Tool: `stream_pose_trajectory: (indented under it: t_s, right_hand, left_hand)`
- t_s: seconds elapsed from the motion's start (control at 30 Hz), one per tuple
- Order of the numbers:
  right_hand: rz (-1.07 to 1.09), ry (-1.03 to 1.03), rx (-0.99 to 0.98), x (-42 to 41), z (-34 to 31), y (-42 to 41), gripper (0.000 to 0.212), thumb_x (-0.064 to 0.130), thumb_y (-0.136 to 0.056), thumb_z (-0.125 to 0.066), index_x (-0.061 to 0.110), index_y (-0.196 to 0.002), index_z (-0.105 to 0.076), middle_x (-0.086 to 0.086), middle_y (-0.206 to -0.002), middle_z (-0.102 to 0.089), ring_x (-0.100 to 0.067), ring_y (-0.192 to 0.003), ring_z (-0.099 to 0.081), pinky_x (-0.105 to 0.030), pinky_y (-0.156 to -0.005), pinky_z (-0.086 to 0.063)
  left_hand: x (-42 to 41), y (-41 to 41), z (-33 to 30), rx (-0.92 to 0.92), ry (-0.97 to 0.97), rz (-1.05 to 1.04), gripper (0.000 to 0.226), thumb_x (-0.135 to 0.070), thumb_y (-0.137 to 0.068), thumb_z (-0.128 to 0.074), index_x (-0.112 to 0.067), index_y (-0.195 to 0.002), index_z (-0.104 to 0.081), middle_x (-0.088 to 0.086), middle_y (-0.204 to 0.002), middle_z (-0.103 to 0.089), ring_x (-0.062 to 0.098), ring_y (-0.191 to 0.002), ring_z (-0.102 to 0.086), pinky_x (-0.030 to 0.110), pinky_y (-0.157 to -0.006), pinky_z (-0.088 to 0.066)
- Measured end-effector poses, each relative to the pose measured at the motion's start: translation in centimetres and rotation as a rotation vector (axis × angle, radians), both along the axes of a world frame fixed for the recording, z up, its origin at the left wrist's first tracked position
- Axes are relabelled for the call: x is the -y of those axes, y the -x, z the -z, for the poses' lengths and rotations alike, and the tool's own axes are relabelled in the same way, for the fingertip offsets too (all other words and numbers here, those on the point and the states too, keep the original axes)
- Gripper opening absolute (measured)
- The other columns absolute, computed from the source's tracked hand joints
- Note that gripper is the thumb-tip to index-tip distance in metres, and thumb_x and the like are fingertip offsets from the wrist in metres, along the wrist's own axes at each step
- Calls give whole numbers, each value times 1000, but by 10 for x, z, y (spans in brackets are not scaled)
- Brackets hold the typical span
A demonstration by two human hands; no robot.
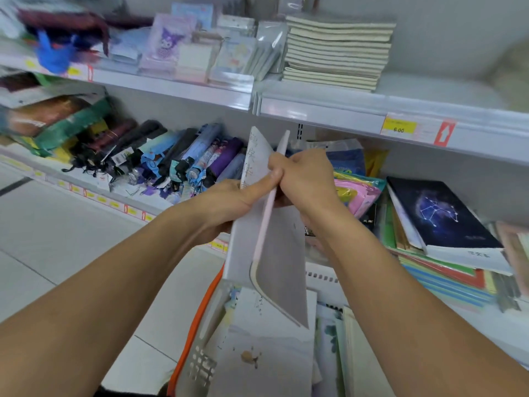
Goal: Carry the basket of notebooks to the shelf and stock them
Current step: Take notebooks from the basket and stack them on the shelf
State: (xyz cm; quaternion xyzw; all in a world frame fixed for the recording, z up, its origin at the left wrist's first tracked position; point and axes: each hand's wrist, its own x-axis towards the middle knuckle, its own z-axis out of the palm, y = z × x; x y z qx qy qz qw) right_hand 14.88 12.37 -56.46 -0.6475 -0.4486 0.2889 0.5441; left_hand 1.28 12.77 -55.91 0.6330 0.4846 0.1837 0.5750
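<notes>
Both hands held a small bundle of thin notebooks (266, 224) upright just above the basket (206, 325), in front of the lower shelf (429, 316). The left hand (229, 202) gripped the bundle from the left, its thumb pressed along the pale cover and its other fingers curled out of sight behind. The right hand (303, 179) clasped the top right edge, fingers wrapped over it. More notebooks lay flat inside the basket, directly below the held ones. Right of the basket, a dark constellation notebook (440, 216) lay on a stack of coloured books on the lower shelf. Left of the basket, folded umbrellas (177, 159) were piled on the same shelf. Above the basket, a stack of cream notebooks (337, 50) sat on the upper shelf (329, 110).
</notes>
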Motion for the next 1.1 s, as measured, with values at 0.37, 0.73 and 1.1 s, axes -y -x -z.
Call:
stream_pose_trajectory:
  t_s: [0.37, 0.73, 1.1]
  right_hand:
    - [141, 60, 94, 18, 62, -6, 68, 59, -66, -76, 21, -119, -56, 3, -114, -61, -18, -104, -61, -43, -88, -54]
    - [-164, -118, -572, 73, 119, -52, 55, 1, -65, -77, -4, -117, -61, -13, -110, -73, -23, -98, -71, -35, -88, -58]
    - [-176, -27, -379, 92, 175, -58, 41, -3, -70, -77, 9, -108, -64, 4, -95, -76, -13, -90, -72, -25, -76, -56]
  left_hand:
    - [3, 21, 29, 93, 156, -206, 49, 16, -73, -38, -18, -94, -66, 15, -89, -68, 32, -79, -63, 38, -76, -53]
    - [-5, 32, 33, -254, -89, -19, 55, 1, -55, -61, -8, -109, -63, 8, -110, -67, 30, -104, -60, 35, -79, -54]
    - [-25, 39, 65, -484, 67, 165, 29, -1, -82, -74, 0, -110, -64, 10, -103, -71, 18, -88, -71, 18, -67, -58]
